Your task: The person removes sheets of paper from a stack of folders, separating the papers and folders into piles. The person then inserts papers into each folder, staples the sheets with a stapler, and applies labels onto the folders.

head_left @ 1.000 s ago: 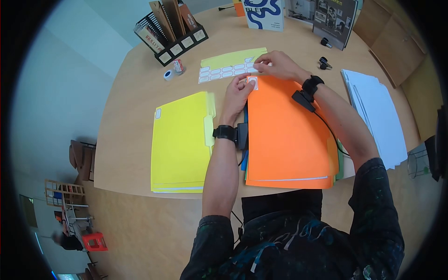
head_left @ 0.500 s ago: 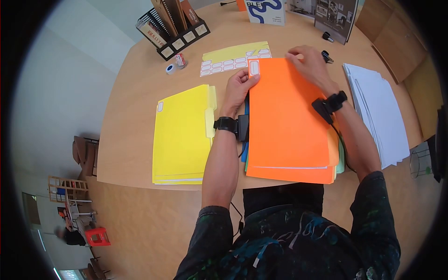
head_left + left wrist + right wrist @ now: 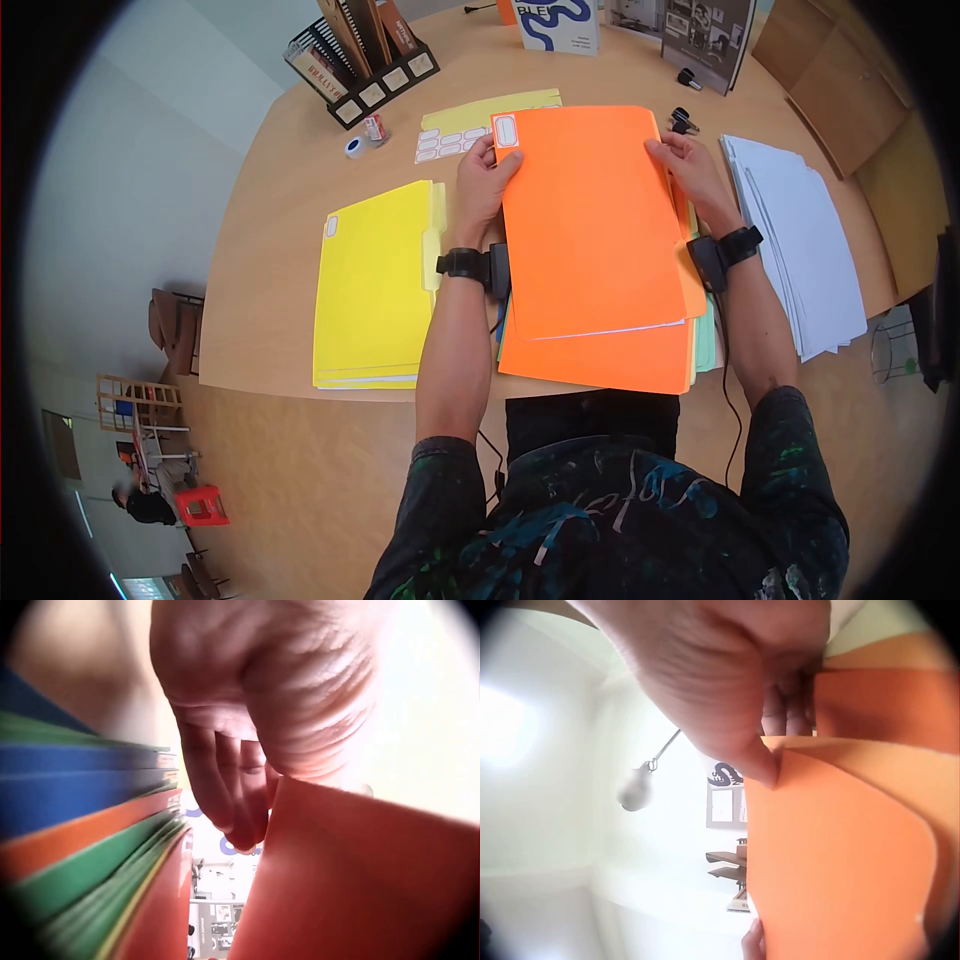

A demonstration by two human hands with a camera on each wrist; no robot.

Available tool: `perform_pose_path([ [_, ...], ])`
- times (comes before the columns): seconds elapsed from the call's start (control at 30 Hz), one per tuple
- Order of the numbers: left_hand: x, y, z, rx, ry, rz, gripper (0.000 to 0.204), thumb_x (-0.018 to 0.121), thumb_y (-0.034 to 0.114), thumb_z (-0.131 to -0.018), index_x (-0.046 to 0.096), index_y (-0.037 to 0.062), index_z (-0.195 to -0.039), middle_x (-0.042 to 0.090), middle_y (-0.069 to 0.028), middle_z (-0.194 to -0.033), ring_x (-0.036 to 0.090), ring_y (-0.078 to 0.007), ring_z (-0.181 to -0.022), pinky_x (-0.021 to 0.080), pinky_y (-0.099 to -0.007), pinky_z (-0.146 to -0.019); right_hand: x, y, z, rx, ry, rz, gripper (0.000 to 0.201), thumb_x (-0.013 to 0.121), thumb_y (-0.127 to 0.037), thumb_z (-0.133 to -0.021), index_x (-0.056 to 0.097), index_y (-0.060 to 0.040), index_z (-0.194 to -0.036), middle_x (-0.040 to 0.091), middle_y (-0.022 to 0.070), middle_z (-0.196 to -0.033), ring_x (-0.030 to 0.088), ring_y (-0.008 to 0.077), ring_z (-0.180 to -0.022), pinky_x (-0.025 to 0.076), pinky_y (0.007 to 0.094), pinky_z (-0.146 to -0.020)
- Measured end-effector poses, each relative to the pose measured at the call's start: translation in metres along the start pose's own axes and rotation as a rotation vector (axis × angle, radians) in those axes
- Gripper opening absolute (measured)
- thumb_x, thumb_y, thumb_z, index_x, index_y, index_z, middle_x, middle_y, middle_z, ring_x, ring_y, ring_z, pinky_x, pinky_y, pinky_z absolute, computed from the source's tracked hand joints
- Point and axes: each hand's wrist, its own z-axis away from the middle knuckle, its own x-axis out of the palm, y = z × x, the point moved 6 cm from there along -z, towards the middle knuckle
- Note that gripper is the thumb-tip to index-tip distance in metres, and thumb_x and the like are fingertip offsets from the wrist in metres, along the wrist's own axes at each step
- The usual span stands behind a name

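Between both hands is an orange folder [image 3: 595,230], raised off the pile, with a white label [image 3: 506,131] at its top left corner. My left hand [image 3: 484,187] grips its left edge near the label, thumb on top and fingers behind. At the upper right edge my right hand [image 3: 695,175] pinches it, the thumb on the front in the right wrist view. Another orange folder [image 3: 600,368] lies beneath, on top of a pile whose green folders [image 3: 82,877] and blue folders [image 3: 67,771] show in the left wrist view.
Left of the pile are yellow folders [image 3: 370,300], the top one labelled. Behind lie a label sheet [image 3: 440,143], a tape roll [image 3: 354,147] and a small box [image 3: 375,128]. White papers [image 3: 800,240] lie on the right, black clips [image 3: 684,121] behind. A file holder [image 3: 385,87] and books [image 3: 560,27] stand farther back.
My right hand has moved from the label sheet and label corner to the folder's right edge. The labelled orange folder has risen from the pile, uncovering the orange one below.
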Motion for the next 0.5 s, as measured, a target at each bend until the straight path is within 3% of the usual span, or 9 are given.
perform_pose_path([
  [0.07, 0.010, 0.019, 0.000, -0.034, -0.018, -0.076, 0.043, 0.068, 0.012, -0.095, 0.051, -0.0061, -0.131, 0.072, -0.0135, -0.110, 0.070, -0.0139, -0.093, 0.056, -0.0245, -0.080, 0.000, 0.000, 0.004, 0.131, 0.067, -0.146, 0.038, 0.060, -0.034, -0.101, 0.066, 0.0002, -0.117, 0.067, -0.0044, -0.089, 0.060, 0.0034, -0.078, 0.048, 0.0211, -0.071],
  [0.2, 0.017, 0.079, 0.005, 0.008, -0.054, -0.127, 0.043, 0.067, 0.012, -0.095, 0.053, -0.0046, -0.132, 0.071, -0.0123, -0.113, 0.069, -0.0125, -0.095, 0.053, -0.0246, -0.086, -0.010, 0.013, -0.003, 0.150, 0.084, -0.277, 0.040, 0.054, -0.039, -0.104, 0.068, -0.0023, -0.112, 0.067, -0.0044, -0.090, 0.060, 0.0036, -0.079, 0.048, 0.0216, -0.072],
  [0.3, 0.001, 0.156, 0.019, 0.123, 0.096, -0.171, 0.036, 0.068, 0.016, -0.096, 0.057, 0.0009, -0.127, 0.074, -0.0060, -0.096, 0.068, -0.0085, -0.084, 0.052, -0.0222, -0.073, -0.008, 0.015, -0.002, 0.141, 0.058, -0.291, 0.038, 0.056, -0.037, -0.104, 0.068, -0.0022, -0.112, 0.067, -0.0034, -0.092, 0.061, 0.0047, -0.079, 0.049, 0.0213, -0.072],
  [0.4, -0.042, 0.201, 0.027, 0.099, 0.085, 0.286, 0.033, 0.058, 0.019, -0.102, 0.055, 0.0006, -0.129, 0.068, -0.0109, -0.115, 0.068, -0.0171, -0.099, 0.057, -0.0301, -0.083, -0.004, 0.011, 0.001, 0.095, 0.021, -0.201, 0.036, 0.057, -0.035, -0.103, 0.068, -0.0015, -0.112, 0.069, -0.0012, -0.093, 0.062, 0.0055, -0.080, 0.049, 0.0221, -0.074],
  [0.5, -0.074, 0.223, 0.052, -0.008, 0.115, 0.475, 0.036, 0.048, 0.023, -0.107, 0.050, 0.0001, -0.135, 0.062, -0.0124, -0.128, 0.064, -0.0221, -0.111, 0.056, -0.0356, -0.093, -0.005, 0.008, -0.002, 0.033, 0.004, -0.045, 0.031, 0.062, -0.030, -0.101, 0.068, -0.0014, -0.110, 0.068, 0.0006, -0.094, 0.061, 0.0066, -0.089, 0.047, 0.0238, -0.083],
])
